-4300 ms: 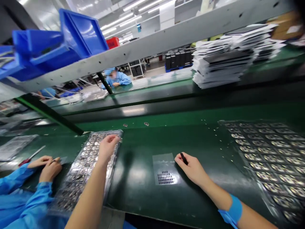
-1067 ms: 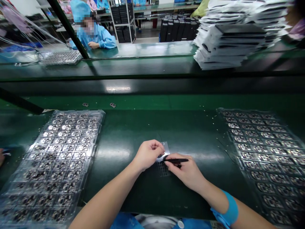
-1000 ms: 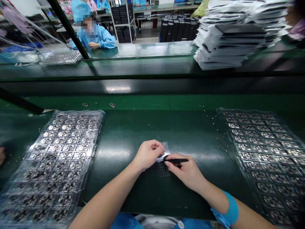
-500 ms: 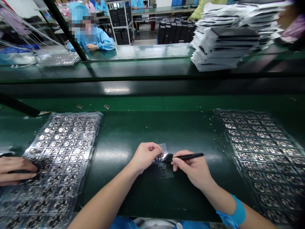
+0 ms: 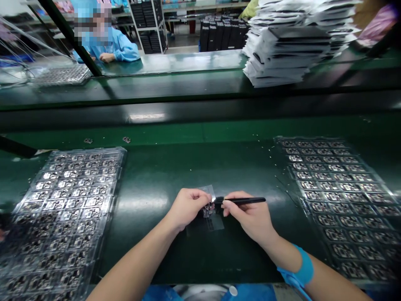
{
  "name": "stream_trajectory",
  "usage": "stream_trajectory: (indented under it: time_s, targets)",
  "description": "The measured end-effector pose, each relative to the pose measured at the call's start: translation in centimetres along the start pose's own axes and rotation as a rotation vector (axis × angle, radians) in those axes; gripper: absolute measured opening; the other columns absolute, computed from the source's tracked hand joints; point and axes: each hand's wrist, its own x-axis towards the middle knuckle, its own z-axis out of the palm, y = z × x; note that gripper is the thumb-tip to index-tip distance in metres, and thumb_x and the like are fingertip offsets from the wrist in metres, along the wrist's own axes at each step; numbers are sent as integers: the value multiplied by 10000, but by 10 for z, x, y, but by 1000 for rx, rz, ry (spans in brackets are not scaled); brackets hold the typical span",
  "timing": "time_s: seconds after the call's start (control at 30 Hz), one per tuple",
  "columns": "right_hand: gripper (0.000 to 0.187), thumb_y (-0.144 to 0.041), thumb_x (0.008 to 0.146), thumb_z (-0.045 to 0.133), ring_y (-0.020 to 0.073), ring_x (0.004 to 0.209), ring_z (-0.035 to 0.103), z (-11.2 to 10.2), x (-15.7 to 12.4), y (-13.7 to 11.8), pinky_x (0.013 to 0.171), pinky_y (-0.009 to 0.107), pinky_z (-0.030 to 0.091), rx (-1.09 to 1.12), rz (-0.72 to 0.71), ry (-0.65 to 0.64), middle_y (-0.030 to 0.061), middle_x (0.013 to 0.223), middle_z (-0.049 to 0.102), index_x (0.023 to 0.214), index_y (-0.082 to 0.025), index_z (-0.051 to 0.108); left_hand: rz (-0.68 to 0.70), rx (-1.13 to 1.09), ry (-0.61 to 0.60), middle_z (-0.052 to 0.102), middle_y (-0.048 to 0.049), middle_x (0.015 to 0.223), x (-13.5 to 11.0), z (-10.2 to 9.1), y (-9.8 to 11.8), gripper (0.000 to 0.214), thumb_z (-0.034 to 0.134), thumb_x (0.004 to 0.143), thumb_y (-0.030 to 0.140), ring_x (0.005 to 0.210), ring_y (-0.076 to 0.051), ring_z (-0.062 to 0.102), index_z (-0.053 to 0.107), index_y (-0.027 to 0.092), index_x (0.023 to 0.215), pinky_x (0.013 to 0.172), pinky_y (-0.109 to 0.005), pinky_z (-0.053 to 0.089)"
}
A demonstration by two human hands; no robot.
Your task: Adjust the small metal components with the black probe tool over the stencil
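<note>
My left hand (image 5: 188, 207) is closed, thumb and fingertips pinching a small circuit board (image 5: 207, 211) just over the green bench. In my right hand (image 5: 255, 217) is a pair of black tweezers (image 5: 252, 200), gripped like a pen and pointing left. Their tips reach my left fingertips at the board's upper edge; whether they pinch anything is too small to tell. Beneath the board lies a clear plastic sheet (image 5: 218, 224), partly covered by the board and my left hand. A blue band (image 5: 303, 265) circles my right wrist.
Clear trays of circuit boards lie left (image 5: 120, 167) and right (image 5: 290, 167). Two small boards (image 5: 126, 139) and tiny white scraps lie farther back. A dark raised ledge (image 5: 188, 110) crosses behind, with stacked white packets (image 5: 275, 62) beyond. A person in blue (image 5: 120, 44) sits opposite.
The tweezers' tips have moved up and left to my left fingertips, and more of the board shows. Another person's hand over the left tray has almost left view. The whole view has shifted slightly.
</note>
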Motion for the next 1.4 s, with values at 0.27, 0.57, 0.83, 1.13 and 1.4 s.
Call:
stream_trajectory:
  time_s: [0.27,0.57,0.83,1.13,1.4]
  targets:
    - [150,-300,858,610,170,559,639,1,1,0,566,274,513,-2,16,-12,16,603,659,794,-174,661,6,26,-24,690,-33,710,-2,0,0,244,652,781,361,675,-153,594,713,146,683,643,-236,438]
    - [126,-263,857,614,166,583,640,1,2,2,589,268,500,-26,-4,-14,12,620,660,782,-178,669,9,42,-34,693,-38,716,-2,1,2,249,642,789,358,668,-150,593,711,142,685,629,-230,434]
    - [153,-280,863,607,176,598,650,0,2,4,585,273,510,-63,-5,-16,25,635,674,772,-177,674,9,52,-30,689,-45,720,-2,1,2,245,643,785,351,670,-155,587,710,136,690,626,-237,429]
    - [74,-219,854,597,201,658,660,5,-5,0,623,319,540,-266,-342,14,41,740,705,849,-228,670,42,104,14,625,-6,630,-3,2,5,248,639,773,335,623,-132,533,667,142,619,597,-228,395]
    - [134,-151,874,546,254,906,648,2,-5,1,806,397,520,-216,-453,118,94,970,677,947,-216,638,41,-12,-25,673,-46,722,-4,4,6,262,634,813,360,678,-136,594,668,128,695,647,-228,463]
